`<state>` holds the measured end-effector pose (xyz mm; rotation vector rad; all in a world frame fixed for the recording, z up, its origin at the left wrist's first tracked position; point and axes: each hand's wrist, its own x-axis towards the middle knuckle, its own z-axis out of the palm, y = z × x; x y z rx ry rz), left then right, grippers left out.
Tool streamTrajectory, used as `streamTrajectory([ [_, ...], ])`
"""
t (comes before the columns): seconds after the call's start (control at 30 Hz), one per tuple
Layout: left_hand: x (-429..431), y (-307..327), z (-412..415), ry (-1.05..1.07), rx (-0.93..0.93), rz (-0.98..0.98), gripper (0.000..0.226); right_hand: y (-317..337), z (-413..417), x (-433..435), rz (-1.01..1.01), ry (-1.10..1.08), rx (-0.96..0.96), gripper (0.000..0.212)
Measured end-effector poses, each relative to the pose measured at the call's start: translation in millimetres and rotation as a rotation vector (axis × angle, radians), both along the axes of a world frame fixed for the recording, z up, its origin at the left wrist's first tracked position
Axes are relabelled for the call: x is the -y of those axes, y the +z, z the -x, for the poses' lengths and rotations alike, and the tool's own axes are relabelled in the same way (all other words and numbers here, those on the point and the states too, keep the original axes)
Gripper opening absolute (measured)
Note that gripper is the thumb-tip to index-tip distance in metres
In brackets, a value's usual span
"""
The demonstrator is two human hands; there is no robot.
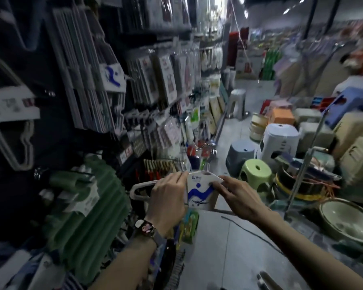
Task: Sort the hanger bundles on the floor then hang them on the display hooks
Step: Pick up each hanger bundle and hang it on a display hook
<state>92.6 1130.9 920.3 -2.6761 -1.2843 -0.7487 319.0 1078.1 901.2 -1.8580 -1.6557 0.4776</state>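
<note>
Far left of the hanger bundle, grey hangers and green hangers hang on the display rack (much of it blurred). The left hand, a watch on its wrist, grips the bundle's left side, where a pale hanger loop sticks out. The bundle, with its white card bearing a blue mark, is held up in the aisle. The right hand pinches the card's right edge. Further right stands a green stool.

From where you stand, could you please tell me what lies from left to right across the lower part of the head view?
green hanger bundle → left hand → white card label → right hand → green stool → pale bowl
</note>
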Motion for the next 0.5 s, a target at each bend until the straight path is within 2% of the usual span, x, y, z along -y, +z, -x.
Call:
streamTrajectory([
  [0.07,-6,17,1,-0.002,0.035,-0.029,0.076,9,-1,-13,-0.04,0.004,-0.099,0.049],
  [0.1,-8,26,1,0.005,0.058,-0.044,0.076,11,-2,-20,-0.072,0.007,-0.141,0.042],
  [0.17,-13,43,3,0.055,0.063,-0.111,0.08,17,-3,-36,-0.149,0.011,-0.237,0.045],
  [0.23,-21,58,8,0.142,0.147,-0.152,0.094,25,-2,-57,-0.214,0.041,-0.409,0.043],
  [0.33,-35,82,13,0.199,0.386,-0.135,0.101,45,-1,-94,-0.246,0.106,-0.621,0.039],
  [0.5,-72,114,-16,0.192,0.893,-0.006,0.111,62,0,-167,-0.213,0.202,-0.695,0.035],
])
